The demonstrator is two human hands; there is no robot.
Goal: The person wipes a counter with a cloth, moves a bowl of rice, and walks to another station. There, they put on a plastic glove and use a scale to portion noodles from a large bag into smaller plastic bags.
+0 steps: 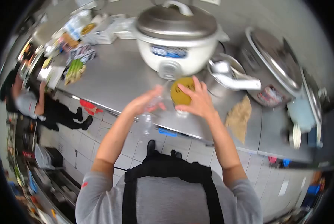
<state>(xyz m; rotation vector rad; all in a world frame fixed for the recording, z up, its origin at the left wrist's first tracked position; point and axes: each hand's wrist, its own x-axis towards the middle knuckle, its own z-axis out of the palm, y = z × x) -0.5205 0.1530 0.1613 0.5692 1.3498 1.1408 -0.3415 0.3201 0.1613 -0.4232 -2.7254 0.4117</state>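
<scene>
Your right hand (202, 100) spans a round, yellow-topped container (180, 96) above the steel counter (114, 80), thumb and fingers closed about its edge. Dark marks show on the olive-yellow top — whether that is a lid or contents seen through the wall, you cannot tell from this view.

Just beside it, your left hand (140, 104) meets a clear plastic item (146, 123) that hangs past the counter's front edge; blur hides whether your fingers grip it.

Behind the container stands a large white rice cooker (174, 56), its steel lid on, the inside hidden. To its right, a steel pot (216, 85) holds a white-handled utensil (238, 81), the handle lying over the rim. Farther right sits a second, darker lidded cooker (266, 76), with a crumpled brown cloth or paper (239, 117) near the counter's front.

At far left, white baskets (104, 37) hold blurred goods near a bunch of green vegetables (74, 71) — and beyond, a co-worker (30, 104) stands at the counter's end.
</scene>
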